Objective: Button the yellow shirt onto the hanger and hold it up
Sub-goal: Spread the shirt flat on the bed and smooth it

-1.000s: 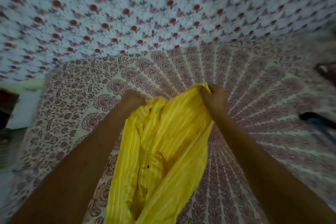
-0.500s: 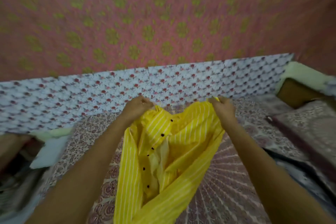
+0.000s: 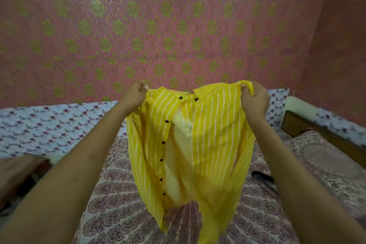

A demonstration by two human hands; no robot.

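1. Change. Half a second ago my two hands held the yellow white-striped cotton shirt (image 3: 208, 134) bunched between them. Now they have drawn apart and risen, and the shirt hangs spread at the centre of the frame, clear of the bed at its top and trailing to the lower edge.
2. Grip. My left hand (image 3: 135, 93), left of centre, has its fingers curled tight on one shoulder of the shirt. My right hand (image 3: 254, 101), right of centre, pinches the other shoulder, a fold of cloth looping over its fingers.
3. Meaning. The front lies open and no hanger shows inside. I judge this as the shake-out before hanging; the buttoning is not yet begun.
4. Shirt. The cloth is thin and limp, falling in soft vertical folds. A row of small round black buttons (image 3: 167, 121) runs down the left placket, and a paler yellow inner layer (image 3: 182, 144) shows through the gap.
5. Surroundings. A cream bedspread with maroon paisley print (image 3: 118, 214) fills the lower frame. A pink wall cloth with green floral medallions (image 3: 158, 35) fills the upper frame. A slim dark object (image 3: 263, 177) lies on the bed at lower right; whether it is the hanger I cannot tell.
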